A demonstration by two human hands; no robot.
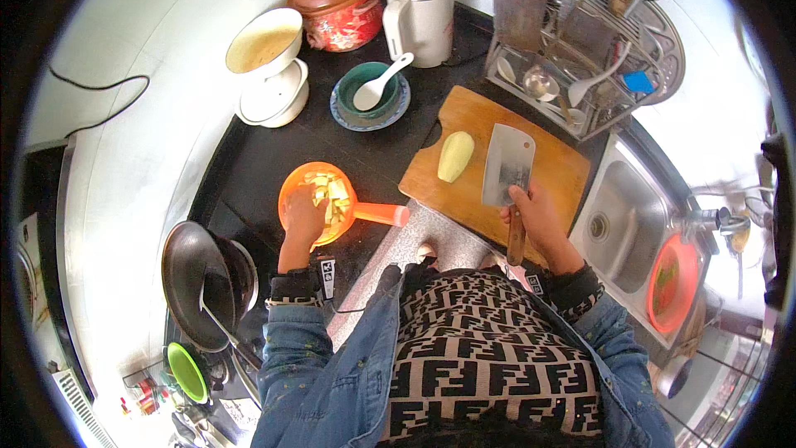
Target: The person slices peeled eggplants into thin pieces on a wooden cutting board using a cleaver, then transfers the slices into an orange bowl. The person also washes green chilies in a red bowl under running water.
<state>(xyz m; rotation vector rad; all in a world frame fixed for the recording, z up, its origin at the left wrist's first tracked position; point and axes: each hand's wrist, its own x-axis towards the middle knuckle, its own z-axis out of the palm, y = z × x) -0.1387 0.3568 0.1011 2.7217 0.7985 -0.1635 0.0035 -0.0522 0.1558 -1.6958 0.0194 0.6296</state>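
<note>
Cleaver point(507, 164) clasped in right hand point(537, 220) on wooden board point(564, 168); left hand point(303, 217) grip curled over orange bowl point(297, 182), black counter point(257, 158)

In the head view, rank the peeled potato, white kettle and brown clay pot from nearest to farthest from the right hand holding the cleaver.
From the right hand:
1. Peeled potato, on the cutting board, just to its left.
2. White kettle, at the counter's back.
3. Brown clay pot, left of the kettle.
</note>
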